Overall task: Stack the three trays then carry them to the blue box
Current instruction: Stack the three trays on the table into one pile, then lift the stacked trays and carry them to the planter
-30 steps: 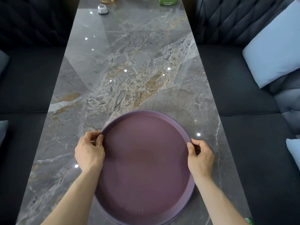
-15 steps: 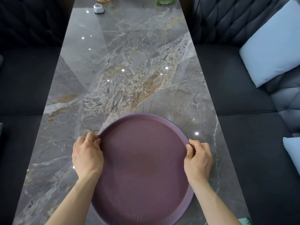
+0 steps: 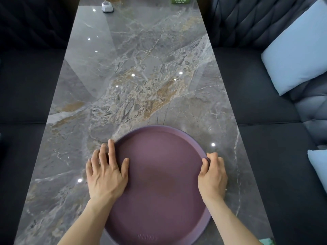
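i see the left hand flat, fingers released over the purple tray rim, right hand fingers grasping its opposite rim, on the marble bench.

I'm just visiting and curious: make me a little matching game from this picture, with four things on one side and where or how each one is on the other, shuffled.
Things:
1. left hand
2. right hand
3. purple tray
4. light blue cushion

Places or states:
A. propped on the dark sofa to the right of the table
B. open, fingers spread flat over the tray's left rim
C. lying on the marble table at its near end
D. curled around the tray's right rim

Pairs: 1-B, 2-D, 3-C, 4-A
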`<state>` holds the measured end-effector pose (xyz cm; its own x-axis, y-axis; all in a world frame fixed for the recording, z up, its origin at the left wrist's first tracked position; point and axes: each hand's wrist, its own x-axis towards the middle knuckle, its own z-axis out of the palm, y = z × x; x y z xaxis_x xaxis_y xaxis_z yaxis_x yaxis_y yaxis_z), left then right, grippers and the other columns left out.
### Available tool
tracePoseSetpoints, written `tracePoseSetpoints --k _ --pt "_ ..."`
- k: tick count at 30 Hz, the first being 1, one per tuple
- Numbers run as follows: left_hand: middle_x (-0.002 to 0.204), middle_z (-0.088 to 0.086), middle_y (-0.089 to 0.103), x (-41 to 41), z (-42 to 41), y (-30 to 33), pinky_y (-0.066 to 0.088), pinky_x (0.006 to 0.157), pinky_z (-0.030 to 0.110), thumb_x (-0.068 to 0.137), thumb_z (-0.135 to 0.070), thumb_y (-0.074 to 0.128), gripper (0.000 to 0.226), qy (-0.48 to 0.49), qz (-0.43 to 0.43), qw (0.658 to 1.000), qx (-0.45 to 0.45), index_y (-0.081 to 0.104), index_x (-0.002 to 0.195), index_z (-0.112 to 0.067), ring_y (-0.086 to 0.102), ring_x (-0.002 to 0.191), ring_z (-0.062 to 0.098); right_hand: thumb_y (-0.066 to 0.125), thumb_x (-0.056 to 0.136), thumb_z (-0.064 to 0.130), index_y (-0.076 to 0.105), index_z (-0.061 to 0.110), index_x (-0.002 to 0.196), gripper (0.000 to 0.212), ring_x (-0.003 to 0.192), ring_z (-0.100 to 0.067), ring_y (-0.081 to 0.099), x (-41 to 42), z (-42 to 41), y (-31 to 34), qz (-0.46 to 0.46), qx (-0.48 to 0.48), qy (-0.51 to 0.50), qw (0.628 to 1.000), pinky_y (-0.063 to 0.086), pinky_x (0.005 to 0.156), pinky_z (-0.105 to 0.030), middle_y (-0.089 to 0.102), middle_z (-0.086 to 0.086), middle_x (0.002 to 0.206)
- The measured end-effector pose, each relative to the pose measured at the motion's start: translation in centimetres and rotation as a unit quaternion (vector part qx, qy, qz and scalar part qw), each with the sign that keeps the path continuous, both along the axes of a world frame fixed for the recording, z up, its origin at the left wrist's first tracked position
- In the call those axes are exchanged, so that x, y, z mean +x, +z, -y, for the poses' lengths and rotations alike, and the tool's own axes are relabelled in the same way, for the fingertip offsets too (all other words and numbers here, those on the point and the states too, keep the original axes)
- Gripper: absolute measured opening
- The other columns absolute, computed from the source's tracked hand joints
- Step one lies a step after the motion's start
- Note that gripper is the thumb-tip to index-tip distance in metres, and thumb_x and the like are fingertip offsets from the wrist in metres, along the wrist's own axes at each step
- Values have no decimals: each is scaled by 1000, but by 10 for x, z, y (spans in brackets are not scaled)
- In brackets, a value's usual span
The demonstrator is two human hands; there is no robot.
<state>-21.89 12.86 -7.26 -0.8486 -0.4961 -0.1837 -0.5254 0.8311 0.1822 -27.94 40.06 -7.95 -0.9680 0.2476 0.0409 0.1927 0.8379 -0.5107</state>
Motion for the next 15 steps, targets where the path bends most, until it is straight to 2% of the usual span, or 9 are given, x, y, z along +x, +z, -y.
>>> tracePoseSetpoints --k 3,6,9,12,15 --pt "158 5 31 2 8 9 25 112 52 93 -59 45 82 8 7 998 57 7 159 -28 23 145 32 56 99 25 55 13 115 19 84 -34 64 -1 2 12 59 -8 -9 998 41 64 -35 60 -8 104" --pt "138 16 51 11 16 21 40 97 55 85 -55 62 80 90 -19 992 85 31 151 -21 45 125 41 57 94 52 49 16 135 56 110 -35 64 -3 -4 26 159 11 -42 986 47 75 -39 62 -9 128" --pt "126 13 59 19 17 23 46 86 49 79 -63 64 66 192 24 973 123 48 128 -21 59 112 40 57 84 70 49 17 131 72 108 -37 65 4 -14 36 273 22 -66 960 46 72 -39 66 -11 122" --pt "119 16 62 17 19 25 45 88 47 77 -60 70 65 224 26 961 162 52 119 -14 61 109 41 73 78 62 46 13 140 83 118 -35 63 15 -16 42 328 -36 -61 942 51 85 -41 63 -10 132" --pt "115 17 64 15 21 30 45 87 46 75 -58 74 66 224 3 960 170 54 115 -10 61 106 40 82 78 43 47 16 136 73 115 -30 63 16 -21 50 316 -110 -63 940 53 94 -43 64 -6 127"
